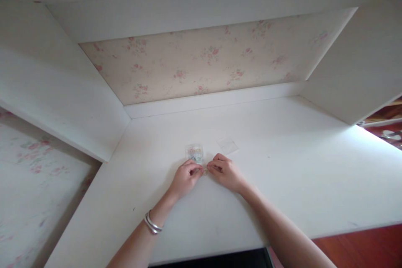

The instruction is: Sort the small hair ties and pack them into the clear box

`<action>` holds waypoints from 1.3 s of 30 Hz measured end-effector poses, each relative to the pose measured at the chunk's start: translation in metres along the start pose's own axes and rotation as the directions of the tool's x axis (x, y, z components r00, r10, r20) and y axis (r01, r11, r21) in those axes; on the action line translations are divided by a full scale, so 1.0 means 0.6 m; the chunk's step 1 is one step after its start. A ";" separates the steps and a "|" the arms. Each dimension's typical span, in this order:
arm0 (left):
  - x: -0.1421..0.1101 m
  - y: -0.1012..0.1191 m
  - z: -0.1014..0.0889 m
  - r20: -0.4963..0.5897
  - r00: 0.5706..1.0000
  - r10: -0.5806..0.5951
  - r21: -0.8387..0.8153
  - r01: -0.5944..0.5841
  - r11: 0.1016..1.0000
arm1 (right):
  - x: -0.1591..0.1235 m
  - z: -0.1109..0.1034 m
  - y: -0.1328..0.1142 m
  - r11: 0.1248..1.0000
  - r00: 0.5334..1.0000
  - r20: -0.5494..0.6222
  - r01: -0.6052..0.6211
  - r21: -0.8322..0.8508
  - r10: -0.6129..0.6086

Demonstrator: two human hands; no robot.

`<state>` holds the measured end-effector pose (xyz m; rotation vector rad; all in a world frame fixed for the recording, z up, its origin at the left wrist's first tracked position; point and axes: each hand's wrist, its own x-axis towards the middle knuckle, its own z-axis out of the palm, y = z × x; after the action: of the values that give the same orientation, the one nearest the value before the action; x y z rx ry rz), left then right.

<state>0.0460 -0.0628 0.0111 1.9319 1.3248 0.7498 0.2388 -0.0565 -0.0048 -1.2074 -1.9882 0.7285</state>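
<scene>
White desktop (301, 159) opens widest rightward; inside its edges, our left hand (186, 178) and right hand (228, 174) pinch narrowly at a tiny yellowish item (205, 172).

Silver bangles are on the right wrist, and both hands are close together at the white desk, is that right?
No: the silver bangles are on the left wrist, as the head view shows. The left hand and right hand are indeed close together at the white desk.
</scene>
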 end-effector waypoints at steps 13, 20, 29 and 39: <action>0.075 0.007 -0.039 -0.214 0.969 0.126 0.228 -0.076 0.971 | -0.005 -0.005 -0.015 0.945 0.972 0.169 0.205 -0.255 -0.165; 0.106 0.003 -0.034 -0.143 0.989 0.049 0.477 0.025 0.879 | -0.004 -0.007 -0.015 0.953 0.979 0.143 0.180 -0.245 -0.148; 0.044 0.003 -0.051 -0.205 0.973 0.106 0.292 -0.042 0.955 | -0.005 -0.009 -0.015 0.986 0.990 0.094 0.120 -0.113 -0.109; -0.023 0.018 0.003 0.019 0.995 0.097 0.255 -0.098 0.962 | 0.024 0.012 -0.005 0.994 0.991 -0.110 -0.063 0.086 0.072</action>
<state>0.0490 -0.0790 0.0176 2.2145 1.3868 0.6442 0.2267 -0.0456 -0.0028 -1.2442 -1.8153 0.7509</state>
